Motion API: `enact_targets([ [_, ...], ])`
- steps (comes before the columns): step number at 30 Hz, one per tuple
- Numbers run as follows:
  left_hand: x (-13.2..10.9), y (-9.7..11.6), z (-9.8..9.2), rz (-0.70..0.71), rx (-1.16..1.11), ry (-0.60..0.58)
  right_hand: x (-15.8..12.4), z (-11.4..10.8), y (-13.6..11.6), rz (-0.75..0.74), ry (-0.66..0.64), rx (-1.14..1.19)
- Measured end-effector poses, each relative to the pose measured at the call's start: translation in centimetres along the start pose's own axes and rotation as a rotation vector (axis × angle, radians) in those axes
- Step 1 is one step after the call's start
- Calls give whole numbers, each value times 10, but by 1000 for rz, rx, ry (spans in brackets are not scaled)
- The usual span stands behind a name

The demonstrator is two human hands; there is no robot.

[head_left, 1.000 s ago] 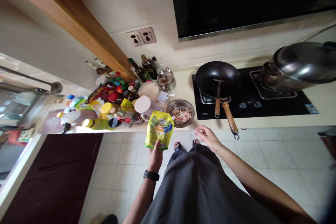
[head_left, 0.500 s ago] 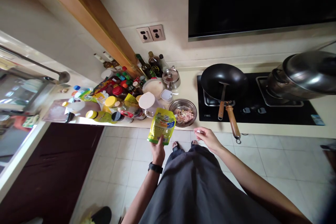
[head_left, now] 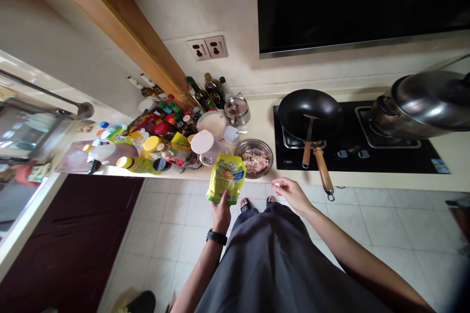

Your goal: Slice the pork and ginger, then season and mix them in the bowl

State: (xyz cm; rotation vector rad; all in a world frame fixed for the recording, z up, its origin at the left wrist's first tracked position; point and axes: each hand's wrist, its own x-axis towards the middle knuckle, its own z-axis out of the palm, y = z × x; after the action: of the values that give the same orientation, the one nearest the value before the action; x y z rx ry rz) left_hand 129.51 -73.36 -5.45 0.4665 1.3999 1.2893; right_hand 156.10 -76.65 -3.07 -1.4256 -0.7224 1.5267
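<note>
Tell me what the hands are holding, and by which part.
The left hand grips a yellow-green pouch by its bottom edge; whether the right hand holds anything cannot be told.

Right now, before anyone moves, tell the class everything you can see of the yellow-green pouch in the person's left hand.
The pouch is a soft, glossy stand-up bag that looks like plastic film, printed in yellow and green; its small print is too blurred to read. It stands nearly upright, tilted slightly, and looks full and closed. The left hand has it in a grip at the bottom edge, the only contact visible. It is held out in front of the counter edge, just below the steel bowl.
</note>
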Motion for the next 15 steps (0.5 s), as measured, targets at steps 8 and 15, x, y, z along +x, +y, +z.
enact_targets([
  [8,-12,-5,1,-125,-153,-1,11,8,-35,-150,-22,-82],
  [15,-35,2,2,-352,-288,-179,22,22,-84,-551,-39,-475],
])
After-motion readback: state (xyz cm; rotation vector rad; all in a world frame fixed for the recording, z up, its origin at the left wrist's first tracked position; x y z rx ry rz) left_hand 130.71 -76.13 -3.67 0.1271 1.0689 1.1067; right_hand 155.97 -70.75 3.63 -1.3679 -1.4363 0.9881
